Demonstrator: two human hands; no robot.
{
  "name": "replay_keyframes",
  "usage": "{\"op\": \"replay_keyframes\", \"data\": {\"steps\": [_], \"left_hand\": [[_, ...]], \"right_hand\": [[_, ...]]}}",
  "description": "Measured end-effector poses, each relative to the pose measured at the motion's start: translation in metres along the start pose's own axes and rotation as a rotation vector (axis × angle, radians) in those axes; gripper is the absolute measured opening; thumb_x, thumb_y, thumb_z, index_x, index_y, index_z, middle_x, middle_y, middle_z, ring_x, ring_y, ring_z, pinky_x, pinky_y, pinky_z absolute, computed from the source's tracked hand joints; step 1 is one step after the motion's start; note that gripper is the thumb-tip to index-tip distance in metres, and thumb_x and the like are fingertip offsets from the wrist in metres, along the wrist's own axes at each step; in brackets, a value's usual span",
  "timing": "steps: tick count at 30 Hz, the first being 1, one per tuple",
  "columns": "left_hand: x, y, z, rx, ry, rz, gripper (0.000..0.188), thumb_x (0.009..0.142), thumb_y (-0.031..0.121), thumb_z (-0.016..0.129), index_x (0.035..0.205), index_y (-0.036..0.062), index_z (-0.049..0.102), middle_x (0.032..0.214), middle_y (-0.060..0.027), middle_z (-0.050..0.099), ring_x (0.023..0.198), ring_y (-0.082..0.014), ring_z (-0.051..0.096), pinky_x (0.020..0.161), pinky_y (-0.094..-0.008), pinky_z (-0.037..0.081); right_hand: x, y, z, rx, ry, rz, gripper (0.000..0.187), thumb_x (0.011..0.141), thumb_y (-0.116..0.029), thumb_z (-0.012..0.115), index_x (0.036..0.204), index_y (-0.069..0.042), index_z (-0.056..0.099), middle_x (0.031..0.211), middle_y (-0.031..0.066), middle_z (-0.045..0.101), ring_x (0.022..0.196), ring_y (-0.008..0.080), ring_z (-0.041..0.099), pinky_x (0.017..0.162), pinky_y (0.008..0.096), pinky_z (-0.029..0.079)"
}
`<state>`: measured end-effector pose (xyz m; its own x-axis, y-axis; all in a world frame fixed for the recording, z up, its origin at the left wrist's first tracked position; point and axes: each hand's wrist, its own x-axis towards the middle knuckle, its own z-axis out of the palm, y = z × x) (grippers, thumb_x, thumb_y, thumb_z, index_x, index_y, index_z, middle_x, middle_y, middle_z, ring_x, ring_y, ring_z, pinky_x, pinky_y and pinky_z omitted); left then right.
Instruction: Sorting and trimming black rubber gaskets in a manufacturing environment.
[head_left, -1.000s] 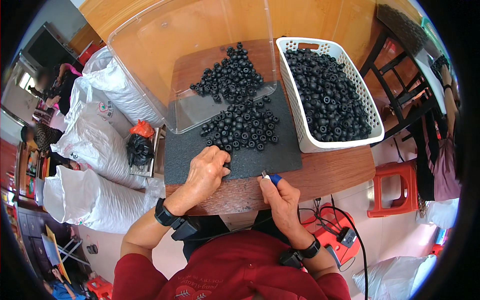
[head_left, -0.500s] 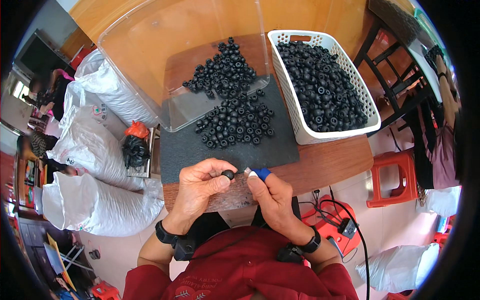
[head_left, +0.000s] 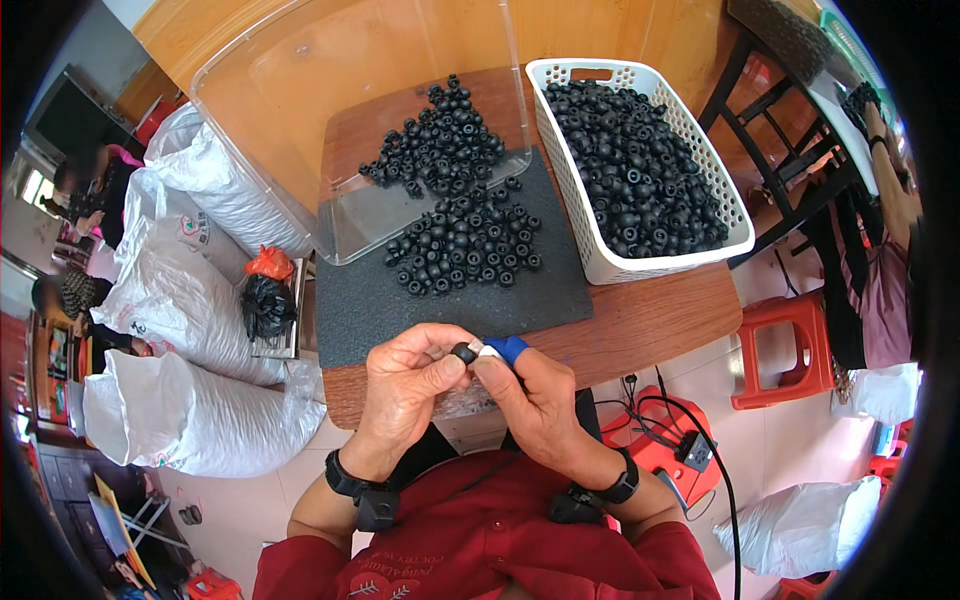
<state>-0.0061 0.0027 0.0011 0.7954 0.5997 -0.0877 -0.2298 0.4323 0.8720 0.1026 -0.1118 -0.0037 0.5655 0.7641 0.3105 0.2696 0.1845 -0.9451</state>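
Observation:
My left hand pinches one small black round part between thumb and fingers, just above the table's near edge. My right hand meets it, holding a small tool with a blue handle and a white tip that touches the part. Both hands are close together in front of my chest. Beyond them a pile of the same black parts lies on a dark grey mat. More of them sit inside a tipped clear plastic tub.
A white slotted basket full of black parts stands at the right of the wooden table. White sacks lie left of the table. Red stools and cables are on the floor to the right. Other people sit at far left and right.
My left hand has picked a black part off the mat and drawn back toward me. Both hands have come together, the blue tool now touching the part.

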Motion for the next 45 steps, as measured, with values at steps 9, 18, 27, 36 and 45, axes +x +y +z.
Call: {"op": "replay_keyframes", "data": {"steps": [9,18,27,36,45], "left_hand": [[-0.003,-0.003,0.004,0.08,0.006,0.053,0.024,0.082,0.006,0.07,0.103,-0.0035,0.063,0.093,-0.0068,0.065,0.074,-0.0084,0.058,0.068,-0.0207,0.049],[-0.006,-0.006,0.006,0.108,0.03,0.098,0.024,0.082,0.006,0.07,0.103,-0.0034,0.063,0.094,-0.0063,0.065,0.075,-0.0072,0.058,0.065,-0.0195,0.048],[-0.01,-0.011,0.006,0.025,0.078,0.071,0.027,0.081,0.008,0.07,0.102,-0.0062,0.062,0.091,-0.0098,0.065,0.072,-0.0105,0.06,0.062,-0.0215,0.05],[-0.002,-0.014,0.009,-0.124,0.019,0.054,0.026,0.081,0.008,0.07,0.1,-0.0069,0.062,0.09,-0.0132,0.066,0.069,-0.0152,0.061,0.064,-0.0272,0.053],[0.0,-0.013,0.017,0.106,0.073,0.143,0.022,0.081,0.002,0.068,0.102,-0.0053,0.064,0.088,-0.006,0.062,0.078,-0.0117,0.06,0.069,-0.0229,0.051]], "right_hand": [[0.0,-0.001,0.0,-0.053,0.013,-0.041,0.009,0.09,-0.008,0.059,0.084,0.0,0.059,0.069,0.0111,0.06,0.057,0.0227,0.059,0.051,0.0325,0.044],[0.002,0.005,0.005,-0.206,0.092,-0.217,0.012,0.085,-0.008,0.064,0.082,0.002,0.058,0.07,0.0127,0.06,0.055,0.0272,0.06,0.047,0.0354,0.045],[-0.001,0.012,0.006,-0.265,0.044,-0.261,0.013,0.082,-0.008,0.068,0.078,0.001,0.058,0.064,0.0106,0.058,0.049,0.0254,0.057,0.042,0.0347,0.043],[-0.002,0.005,-0.001,0.014,0.057,0.029,0.014,0.093,-0.01,0.056,0.086,0.001,0.062,0.07,0.0088,0.063,0.058,0.0169,0.059,0.051,0.0293,0.044],[-0.001,0.007,-0.001,0.102,0.097,0.147,0.019,0.091,-0.018,0.061,0.086,0.001,0.062,0.069,0.0099,0.061,0.059,0.0136,0.057,0.053,0.0291,0.044]]}}
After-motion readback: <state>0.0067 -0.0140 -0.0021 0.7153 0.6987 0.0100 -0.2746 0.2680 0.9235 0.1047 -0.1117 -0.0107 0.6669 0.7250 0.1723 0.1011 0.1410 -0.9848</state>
